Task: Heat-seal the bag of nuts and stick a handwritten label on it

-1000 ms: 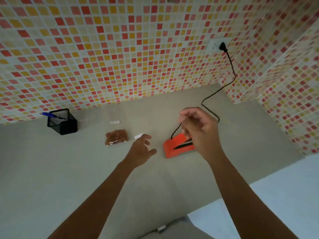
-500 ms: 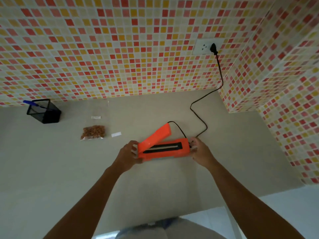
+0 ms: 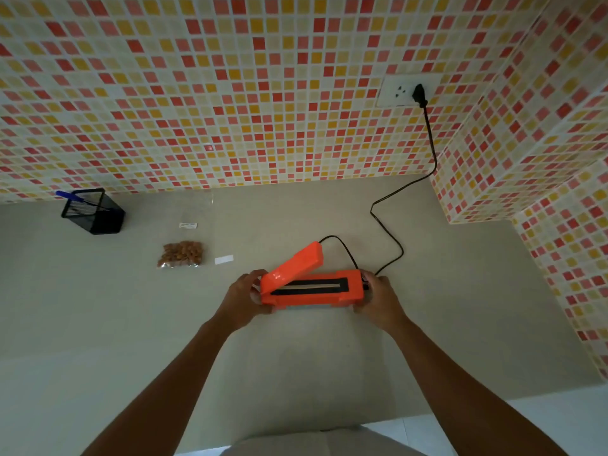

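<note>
An orange heat sealer [image 3: 312,287] lies crosswise on the counter, its lid [image 3: 292,266] raised at the left end and the black sealing strip showing. My left hand [image 3: 245,299] grips its left end and my right hand [image 3: 378,299] grips its right end. A clear bag of brown nuts [image 3: 181,254] lies to the far left of the sealer, apart from both hands. A blank white label [image 3: 224,259] lies just right of the bag, and another small label [image 3: 188,225] lies behind it.
A black mesh pen holder [image 3: 93,212] with a blue pen [image 3: 65,195] stands at the back left. The sealer's black cord [image 3: 394,245] runs across the counter up to a wall socket [image 3: 399,92]. Tiled walls close the back and right; the grey counter [image 3: 98,324] ends near my body.
A second ago my hands hovered above the sealer; they then took hold of its two ends and turned it crosswise with the lid up. Since half a second ago little has moved.
</note>
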### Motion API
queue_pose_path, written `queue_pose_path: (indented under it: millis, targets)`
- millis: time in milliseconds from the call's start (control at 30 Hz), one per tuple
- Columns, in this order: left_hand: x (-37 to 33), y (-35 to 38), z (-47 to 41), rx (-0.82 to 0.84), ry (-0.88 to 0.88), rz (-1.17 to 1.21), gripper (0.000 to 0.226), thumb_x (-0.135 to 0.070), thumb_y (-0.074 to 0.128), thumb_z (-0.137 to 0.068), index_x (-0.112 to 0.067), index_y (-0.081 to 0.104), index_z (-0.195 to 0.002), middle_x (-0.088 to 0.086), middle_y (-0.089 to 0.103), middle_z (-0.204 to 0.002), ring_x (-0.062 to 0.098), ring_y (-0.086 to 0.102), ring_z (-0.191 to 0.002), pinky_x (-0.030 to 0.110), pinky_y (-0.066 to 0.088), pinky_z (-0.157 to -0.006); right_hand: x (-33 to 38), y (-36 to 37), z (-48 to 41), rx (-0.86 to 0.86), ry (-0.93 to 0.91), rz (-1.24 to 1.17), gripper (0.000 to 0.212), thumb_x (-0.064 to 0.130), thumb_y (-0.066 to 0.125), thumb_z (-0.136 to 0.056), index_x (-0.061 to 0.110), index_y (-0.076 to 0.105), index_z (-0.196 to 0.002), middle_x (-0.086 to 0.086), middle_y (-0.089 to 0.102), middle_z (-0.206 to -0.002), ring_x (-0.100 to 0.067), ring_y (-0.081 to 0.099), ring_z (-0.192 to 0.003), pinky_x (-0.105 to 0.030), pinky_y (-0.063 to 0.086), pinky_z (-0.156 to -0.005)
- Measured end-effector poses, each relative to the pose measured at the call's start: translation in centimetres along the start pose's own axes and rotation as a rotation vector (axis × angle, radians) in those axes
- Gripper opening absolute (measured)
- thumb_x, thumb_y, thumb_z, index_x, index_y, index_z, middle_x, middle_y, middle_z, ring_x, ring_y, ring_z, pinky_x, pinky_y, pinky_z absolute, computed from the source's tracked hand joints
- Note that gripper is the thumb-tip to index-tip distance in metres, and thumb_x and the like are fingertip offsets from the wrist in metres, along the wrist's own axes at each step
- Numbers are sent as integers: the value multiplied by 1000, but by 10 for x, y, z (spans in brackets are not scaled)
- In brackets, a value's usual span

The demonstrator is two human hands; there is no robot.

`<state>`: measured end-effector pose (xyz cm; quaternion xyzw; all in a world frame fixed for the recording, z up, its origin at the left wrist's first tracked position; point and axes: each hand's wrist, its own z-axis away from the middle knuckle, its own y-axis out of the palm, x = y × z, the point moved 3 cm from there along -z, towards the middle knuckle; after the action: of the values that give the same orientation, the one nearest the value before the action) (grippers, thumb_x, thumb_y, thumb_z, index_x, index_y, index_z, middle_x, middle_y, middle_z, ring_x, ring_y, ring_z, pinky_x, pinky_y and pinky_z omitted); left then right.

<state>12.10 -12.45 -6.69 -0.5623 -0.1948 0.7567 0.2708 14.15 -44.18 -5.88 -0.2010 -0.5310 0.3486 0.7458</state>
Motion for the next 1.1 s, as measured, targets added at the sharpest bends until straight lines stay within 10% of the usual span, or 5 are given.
queue_pose_path:
  millis: [567, 1100]
  targets:
    - [-32, -58, -145, 39, -79, 32, 78, 3, 89, -56, -11, 57, -126, 7, 64, -102, 16, 61, -76, 10, 43, -60, 57, -40, -151, 50, 14, 73, 99, 22, 94, -64, 21, 42, -148, -20, 44, -135, -38, 56, -123, -46, 47, -105]
    - [-38, -60, -187, 32, -159, 2, 83, -3, 87, -64, -13, 47, -136, 13, 58, -124, 32, 59, -108, 40, 53, -89, 58, -27, -203, 29, 39, 125, 92, 20, 93, -64, 18, 47, -144, -17, 57, -133, -35, 60, -120, -50, 49, -104]
